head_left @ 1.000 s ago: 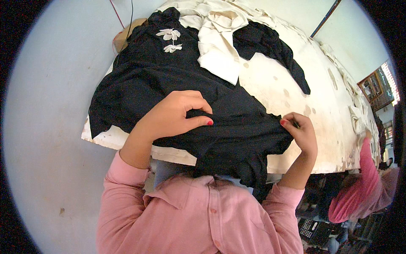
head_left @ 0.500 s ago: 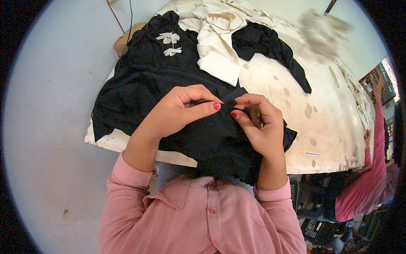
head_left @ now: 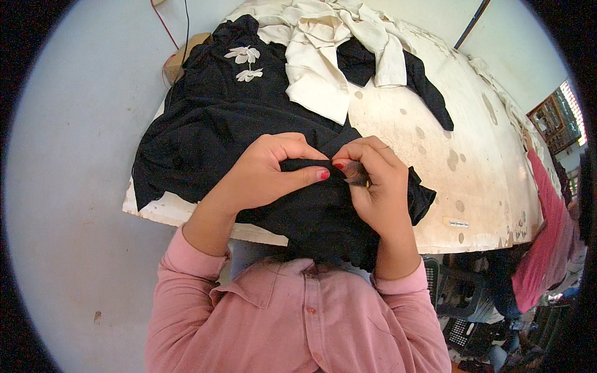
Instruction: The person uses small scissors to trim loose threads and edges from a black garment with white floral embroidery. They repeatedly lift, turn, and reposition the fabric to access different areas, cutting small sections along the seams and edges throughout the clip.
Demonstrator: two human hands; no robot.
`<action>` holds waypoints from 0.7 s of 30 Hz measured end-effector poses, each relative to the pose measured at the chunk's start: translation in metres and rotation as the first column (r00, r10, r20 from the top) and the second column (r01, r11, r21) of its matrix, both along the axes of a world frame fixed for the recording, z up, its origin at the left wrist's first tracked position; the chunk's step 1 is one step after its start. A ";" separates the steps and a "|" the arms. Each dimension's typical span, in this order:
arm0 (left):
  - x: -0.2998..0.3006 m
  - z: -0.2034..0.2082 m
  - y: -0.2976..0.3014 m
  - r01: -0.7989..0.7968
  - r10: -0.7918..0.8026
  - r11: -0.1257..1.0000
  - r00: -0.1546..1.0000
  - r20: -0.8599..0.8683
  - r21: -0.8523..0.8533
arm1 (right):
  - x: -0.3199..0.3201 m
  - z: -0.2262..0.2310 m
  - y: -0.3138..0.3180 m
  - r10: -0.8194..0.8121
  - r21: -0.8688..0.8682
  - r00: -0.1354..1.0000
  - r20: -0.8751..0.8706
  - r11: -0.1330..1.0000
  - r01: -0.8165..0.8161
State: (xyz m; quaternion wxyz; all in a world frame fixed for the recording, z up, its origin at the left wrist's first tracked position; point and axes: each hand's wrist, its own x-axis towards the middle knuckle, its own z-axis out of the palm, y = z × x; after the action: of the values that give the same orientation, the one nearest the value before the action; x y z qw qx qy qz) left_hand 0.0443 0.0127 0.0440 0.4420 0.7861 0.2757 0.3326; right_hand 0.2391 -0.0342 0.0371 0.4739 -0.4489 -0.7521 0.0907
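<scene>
A black garment (head_left: 205, 133) with two white flower appliqués (head_left: 242, 55) is spread over the near left of the table and hangs off its front edge. My left hand (head_left: 273, 165) is closed on a fold of its cloth, thumb on top and fingers behind. Right beside it, my right hand (head_left: 373, 177) pinches the same fold between thumb and forefinger. Something small with a yellow bit shows at the right palm, mostly hidden by the fingers; I cannot make out what it is.
Cream garments (head_left: 317, 68) lie heaped at the far side, partly over the black sleeve. The stained pale table (head_left: 435, 186) stretches right. A co-worker in a pink sleeve (head_left: 542, 217) stands at the far right, near dark crates (head_left: 466, 336). A cardboard-brown object (head_left: 193, 50) and wires sit at the back left.
My fingers have come together, and the cloth is now folded between them. A cream garment blurred in the air at the upper right now lies on the heap. The co-worker's arm has lowered.
</scene>
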 end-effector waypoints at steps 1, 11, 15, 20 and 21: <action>0.001 0.001 -0.001 -0.020 0.021 1.000 0.999 -0.026 0.015 | 0.001 0.001 -0.001 0.015 -0.036 1.000 -0.020 0.999 -0.016; 0.004 0.001 0.003 0.195 -0.194 0.980 0.981 0.014 -0.032 | 0.028 0.009 -0.021 0.419 -0.253 0.849 -0.322 0.826 -0.504; 0.006 0.006 0.002 0.155 -0.155 0.985 0.988 0.006 -0.074 | 0.028 0.006 -0.026 0.215 -0.275 0.887 -0.410 0.898 -0.344; 0.003 0.010 -0.001 0.138 -0.125 0.956 0.990 0.065 -0.257 | 0.021 -0.001 -0.017 0.108 -0.257 0.949 -0.297 0.948 -0.188; 0.002 0.009 -0.002 0.161 -0.132 0.932 0.985 0.110 -0.325 | 0.020 -0.002 -0.017 0.104 -0.277 0.948 -0.299 0.942 -0.191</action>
State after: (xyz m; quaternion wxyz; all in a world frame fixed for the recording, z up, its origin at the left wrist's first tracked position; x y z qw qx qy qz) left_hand 0.0464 0.0104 0.0534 0.6032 0.7038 0.2490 0.2808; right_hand 0.2590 -0.0512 0.0349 0.4928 -0.4406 -0.6863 0.3031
